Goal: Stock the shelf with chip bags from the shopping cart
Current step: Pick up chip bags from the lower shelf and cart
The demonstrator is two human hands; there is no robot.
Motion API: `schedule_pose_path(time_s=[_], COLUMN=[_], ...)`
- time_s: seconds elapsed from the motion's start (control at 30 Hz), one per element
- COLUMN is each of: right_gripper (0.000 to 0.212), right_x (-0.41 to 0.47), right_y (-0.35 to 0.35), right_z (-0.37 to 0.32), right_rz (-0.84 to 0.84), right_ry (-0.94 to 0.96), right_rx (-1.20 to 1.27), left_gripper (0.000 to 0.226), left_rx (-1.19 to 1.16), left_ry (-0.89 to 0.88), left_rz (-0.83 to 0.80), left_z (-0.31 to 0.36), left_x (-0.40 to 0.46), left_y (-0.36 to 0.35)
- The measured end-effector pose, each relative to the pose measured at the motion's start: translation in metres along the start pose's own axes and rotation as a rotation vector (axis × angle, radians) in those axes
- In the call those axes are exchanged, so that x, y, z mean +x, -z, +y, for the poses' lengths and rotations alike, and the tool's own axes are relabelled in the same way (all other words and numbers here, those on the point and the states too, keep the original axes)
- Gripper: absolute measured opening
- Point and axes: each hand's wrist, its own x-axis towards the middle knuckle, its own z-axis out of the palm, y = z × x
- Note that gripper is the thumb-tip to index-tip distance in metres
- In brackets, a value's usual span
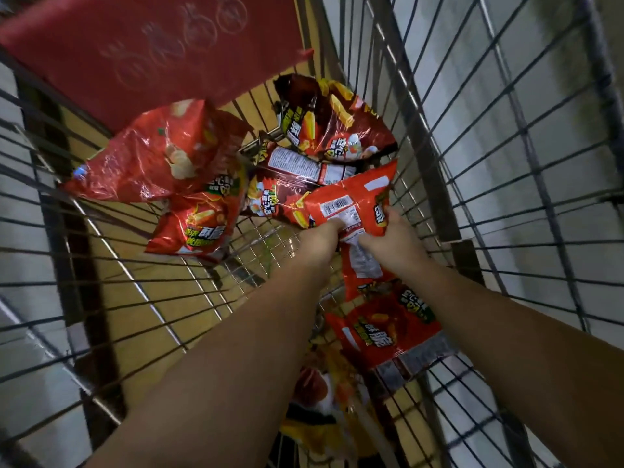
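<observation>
Both hands grip one red chip bag point(351, 204) by the shopping cart's point(435, 136) right wall.
Left hand point(320, 243) and right hand point(393, 243) pinch its near edge; lift it straight up, clear of neighbouring bags.

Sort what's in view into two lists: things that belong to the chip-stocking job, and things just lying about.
Part of the job:
- shopping cart
- barcode-side chip bag, gripped by left hand and right hand
- loose chip bags in the cart, such as the big red bag and the dark bag

Just there:
- red child-seat flap
- floor under the cart
</observation>
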Motion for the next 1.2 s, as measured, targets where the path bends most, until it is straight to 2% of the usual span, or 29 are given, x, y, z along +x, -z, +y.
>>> schedule_pose_path(time_s=[0.13,0.2,0.27,0.33,0.4,0.47,0.53,0.63,0.7,0.73,0.8,0.83,0.87,0.9,0.97,1.03,1.1,1.2], right_gripper=[0.111,0.119,0.106,0.08,0.065,0.061,0.053,0.028,0.029,0.025,0.021,0.027,0.032,0.033,0.029,0.024,0.029,0.047], right_x=[0.01,0.006,-0.002,-0.005,-0.008,-0.013,-0.02,-0.026,-0.03,-0.032,-0.033,-0.034,-0.035,-0.037,-0.04,-0.042,-0.038,-0.036], right_y=[-0.004,-0.007,-0.006,-0.007,-0.006,-0.002,0.006,0.021,0.03,0.033,0.037,0.037,0.036,0.035,0.029,0.023,0.02,0.019], right_z=[0.008,0.008,0.003,0.001,-0.001,-0.004,-0.008,-0.013,-0.017,-0.016,-0.012,-0.009,-0.009,-0.01,-0.017,-0.023,-0.021,-0.023], right_rz=[-0.07,-0.087,-0.059,-0.018,0.039,0.101,0.099,0.015,-0.084,-0.145,-0.279,-0.336,-0.372,-0.396,-0.401,-0.352,-0.265,-0.322], right_ry=[0.01,0.016,0.014,0.015,0.03,0.034,0.05,0.06,0.005,-0.038,-0.135,-0.159,-0.172,-0.177,-0.185,-0.156,-0.105,-0.047], right_rx=[0.042,-0.02,-0.054,-0.01,0.043,0.098,0.26,0.557,0.741,0.839,0.991,1.03,1.056,1.078,1.088,1.027,0.987,1.046], left_gripper=[0.051,0.053,0.044,0.025,0.028,0.033,0.034,0.028,0.017,0.025,0.087,0.11,0.125,0.132,0.126,0.101,0.085,0.091], left_rx=[-0.044,-0.076,-0.089,-0.079,-0.079,-0.082,-0.08,0.006,0.101,0.126,0.13,0.127,0.134,0.136,0.149,0.208,0.257,0.244], left_ry=[0.001,0.006,-0.011,-0.046,-0.094,-0.136,-0.162,-0.169,-0.201,-0.205,-0.182,-0.161,-0.146,-0.127,-0.111,-0.177,-0.252,-0.342], left_rz=[-0.021,-0.032,-0.051,-0.082,-0.154,-0.219,-0.237,-0.16,-0.157,-0.175,-0.25,-0.299,-0.342,-0.387,-0.45,-0.414,-0.256,-0.046], left_z=[-0.007,-0.008,-0.005,-0.002,0.001,0.005,0.012,0.02,0.021,0.022,0.021,0.02,0.018,0.016,0.015,0.016,0.017,0.02], left_x=[0.002,0.0,-0.009,-0.019,-0.032,-0.042,-0.052,-0.053,-0.048,-0.047,-0.041,-0.042,-0.043,-0.041,-0.04,-0.044,-0.044,-0.039], left_y=[-0.002,-0.005,-0.004,0.0,0.006,0.011,0.016,0.024,0.034,0.04,0.052,0.054,0.057,0.059,0.063,0.067,0.068,0.069])
